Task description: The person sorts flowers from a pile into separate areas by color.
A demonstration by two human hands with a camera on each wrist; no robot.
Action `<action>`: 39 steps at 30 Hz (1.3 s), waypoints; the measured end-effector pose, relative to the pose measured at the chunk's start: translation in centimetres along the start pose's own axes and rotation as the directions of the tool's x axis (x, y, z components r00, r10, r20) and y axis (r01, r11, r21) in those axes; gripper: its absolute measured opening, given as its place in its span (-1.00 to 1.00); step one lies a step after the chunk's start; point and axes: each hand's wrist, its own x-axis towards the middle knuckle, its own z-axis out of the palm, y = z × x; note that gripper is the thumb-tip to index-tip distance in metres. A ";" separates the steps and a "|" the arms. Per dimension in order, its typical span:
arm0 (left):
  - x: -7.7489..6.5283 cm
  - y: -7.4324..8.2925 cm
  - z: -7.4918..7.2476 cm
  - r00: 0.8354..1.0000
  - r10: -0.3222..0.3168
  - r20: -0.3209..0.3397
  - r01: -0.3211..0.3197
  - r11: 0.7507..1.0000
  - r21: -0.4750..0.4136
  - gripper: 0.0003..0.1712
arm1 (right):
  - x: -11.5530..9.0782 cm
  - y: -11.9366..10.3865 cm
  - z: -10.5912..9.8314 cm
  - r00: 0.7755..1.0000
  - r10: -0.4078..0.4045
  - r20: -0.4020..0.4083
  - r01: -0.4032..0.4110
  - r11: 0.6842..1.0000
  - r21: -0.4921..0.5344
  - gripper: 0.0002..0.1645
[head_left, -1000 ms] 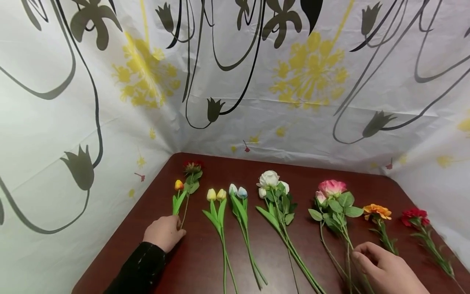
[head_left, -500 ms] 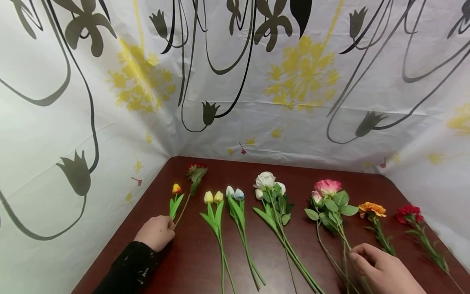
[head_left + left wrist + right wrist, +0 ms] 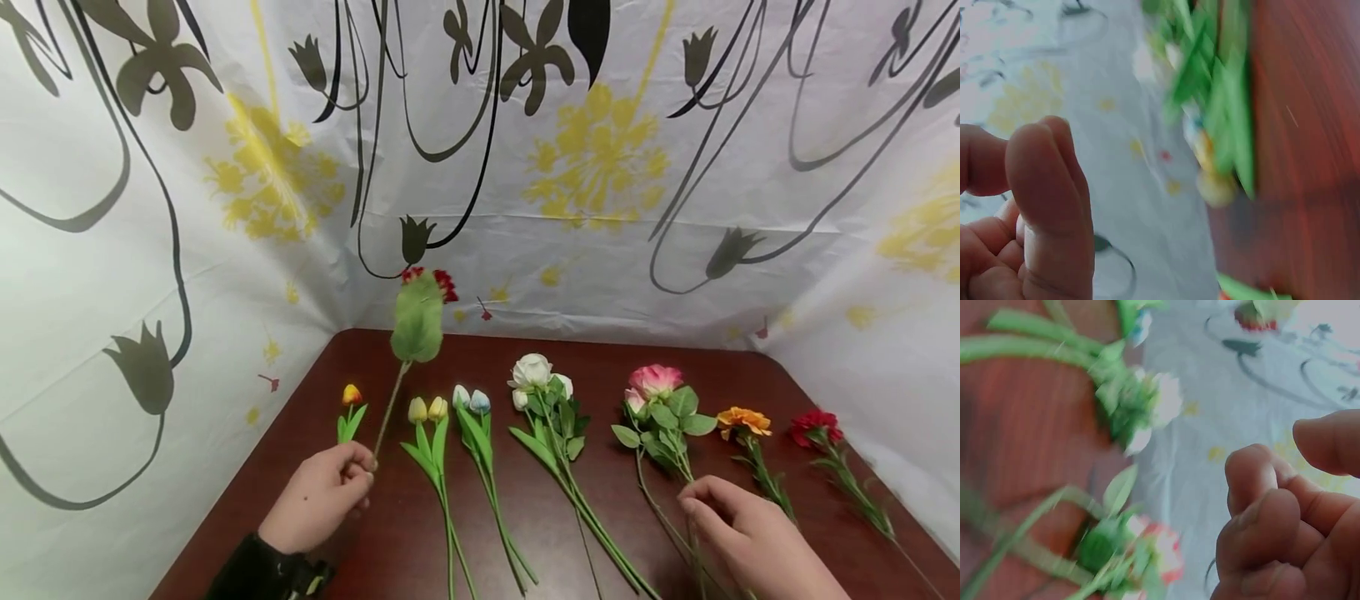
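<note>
In the head view my left hand (image 3: 318, 496) pinches the thin stem of a red flower (image 3: 444, 286), raised off the table and tilted slightly right. Its broad green leaf partly covers the red bloom. The left wrist view shows the fingers of my left hand (image 3: 1047, 206) curled, with the stem hidden there. Over the stems of a pink rose (image 3: 656, 382), my right hand (image 3: 757, 537) hovers with fingers loosely curled. The right wrist view shows a gap between its thumb and forefinger, with nothing held. An orange-yellow tulip (image 3: 351, 395) lies beyond my left hand.
On the dark red table (image 3: 420, 542) lie yellow tulips (image 3: 427, 409), blue-and-white tulips (image 3: 471, 400) and white roses (image 3: 532, 372). An orange flower (image 3: 744, 422) and a red carnation (image 3: 816, 427) lie at the right. Patterned white sheeting (image 3: 450, 187) encloses the back and sides.
My left hand has lifted the red flower from the table, and its bloom has swung up and right. The right hand shows little movement. The head view has shifted slightly.
</note>
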 end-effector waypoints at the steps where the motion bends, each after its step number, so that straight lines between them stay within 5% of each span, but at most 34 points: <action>1: -0.1 0.5 0.5 0.999 0.023 0.023 -0.022 0.999 -0.027 -0.92 | -0.1 -0.6 0.1 1.000 -0.018 -0.006 0.018 1.000 0.011 -0.56; 6: -0.4 2.7 3.7 0.986 0.121 0.115 -0.104 0.984 -0.143 -0.91 | -0.7 -4.1 2.0 0.978 -0.195 -0.075 0.201 0.976 0.082 -0.73; 10: -1.0 3.7 6.8 0.971 0.159 0.181 -0.112 0.962 -0.248 -0.93 | -1.0 -6.8 5.0 0.921 -0.388 -0.032 0.386 0.900 0.205 -0.71; 12: -1.2 3.9 8.3 0.960 0.168 0.223 -0.095 0.948 -0.304 -0.94 | -1.0 -7.9 6.5 0.902 -0.431 0.030 0.401 0.860 0.315 -0.61; 17: -1.3 3.9 11.6 0.929 0.218 0.298 -0.098 0.924 -0.370 -0.95 | -0.9 -9.8 8.6 0.921 -0.381 0.088 0.289 0.815 0.502 -0.39; 22: -1.4 4.0 13.6 0.912 0.217 0.347 -0.089 0.933 -0.350 -0.96 | -0.7 -10.6 9.8 0.949 -0.309 0.064 0.203 0.753 0.626 -0.35; 27: -1.6 4.0 14.9 0.885 0.295 0.360 -0.174 0.927 -0.332 -0.92 | -0.5 -11.5 10.9 0.965 -0.263 -0.001 0.179 0.656 0.734 -0.45; 31: -1.7 3.7 15.2 0.867 0.303 0.396 -0.183 0.932 -0.313 -0.93 | -0.4 -11.7 11.6 0.959 -0.278 -0.059 0.225 0.617 0.754 -0.67; 35: -1.6 3.4 15.2 0.844 0.315 0.435 -0.195 0.934 -0.298 -0.93 | -0.4 -11.4 11.7 0.953 -0.288 -0.091 0.255 0.606 0.754 -0.80; 39: -1.6 3.0 14.9 0.839 0.346 0.420 -0.226 0.924 -0.310 -0.94 | -0.6 -10.2 10.9 0.953 -0.265 -0.151 0.291 0.643 0.709 -0.85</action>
